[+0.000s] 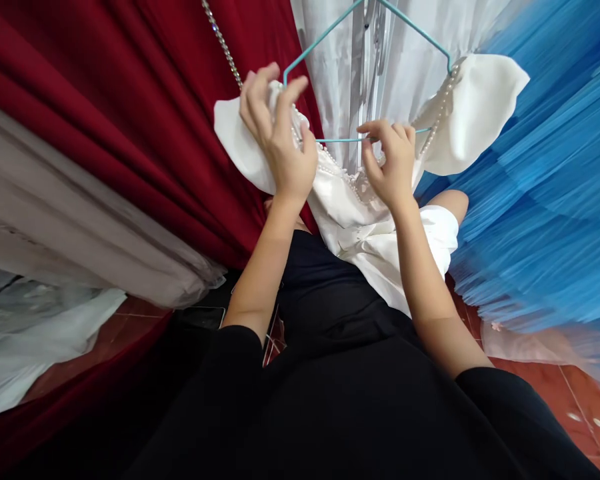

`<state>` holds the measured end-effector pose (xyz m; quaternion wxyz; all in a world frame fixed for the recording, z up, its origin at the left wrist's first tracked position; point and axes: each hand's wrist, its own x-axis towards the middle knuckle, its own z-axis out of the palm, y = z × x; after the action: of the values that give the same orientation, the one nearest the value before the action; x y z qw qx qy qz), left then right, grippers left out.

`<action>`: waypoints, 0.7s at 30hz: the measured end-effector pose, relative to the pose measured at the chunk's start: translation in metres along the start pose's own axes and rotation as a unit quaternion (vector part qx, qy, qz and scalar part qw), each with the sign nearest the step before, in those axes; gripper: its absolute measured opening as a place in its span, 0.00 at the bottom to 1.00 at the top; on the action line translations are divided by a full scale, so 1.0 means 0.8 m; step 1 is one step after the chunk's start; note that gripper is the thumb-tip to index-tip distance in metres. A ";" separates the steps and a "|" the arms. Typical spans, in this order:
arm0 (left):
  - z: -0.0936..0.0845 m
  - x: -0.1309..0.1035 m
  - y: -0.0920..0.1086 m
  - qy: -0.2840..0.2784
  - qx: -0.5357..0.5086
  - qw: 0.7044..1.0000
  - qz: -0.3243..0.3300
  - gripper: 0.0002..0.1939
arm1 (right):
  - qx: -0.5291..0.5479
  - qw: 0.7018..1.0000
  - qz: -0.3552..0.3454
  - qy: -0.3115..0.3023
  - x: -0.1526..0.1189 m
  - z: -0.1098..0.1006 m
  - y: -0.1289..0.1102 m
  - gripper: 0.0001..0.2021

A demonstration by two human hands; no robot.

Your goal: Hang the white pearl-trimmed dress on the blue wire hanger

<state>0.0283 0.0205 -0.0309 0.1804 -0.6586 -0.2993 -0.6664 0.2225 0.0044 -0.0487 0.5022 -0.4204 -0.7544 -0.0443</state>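
Observation:
A white dress [350, 207] with strings of pearl-like beads hangs in front of me on a light blue hanger [325, 37]. My left hand [285, 137] is at the dress's left shoulder, fingers spread and slightly blurred, over the white fabric and bead trim. Whether its fingers touch the cloth I cannot tell. Thumb and fingers of my right hand [393, 157] close around the hanger's lower bar, just above the beaded neckline. On the right, a bead strap loops over the hanger's corner, beside a stiff white sleeve flap [485, 113].
Dark red cloth [145, 120] hangs at the left, with beige fabric [80, 193] below it. Blue tulle [545, 200] fills the right side. White satin fabric [325, 60] hangs behind the hanger. Reddish floor tiles [570, 400] show at the lower right.

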 end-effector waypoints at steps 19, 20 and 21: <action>-0.070 -0.033 -0.084 -0.014 -0.043 0.985 -0.165 0.09 | -0.015 0.995 -0.095 -0.019 0.007 -0.006 0.032 0.11; -0.065 -0.048 -0.073 -0.004 -0.085 0.979 -0.187 0.13 | -0.005 0.995 -0.100 -0.016 0.007 -0.005 0.031 0.12; -0.060 -0.061 -0.061 -0.001 -0.124 0.971 -0.206 0.16 | 0.008 0.994 -0.104 -0.013 0.007 -0.003 0.029 0.12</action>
<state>-0.0362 0.0191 -0.0843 -0.0439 -0.6008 -0.3435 -0.7205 0.2392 0.0213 -0.0515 0.4887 -0.3364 -0.8005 -0.0850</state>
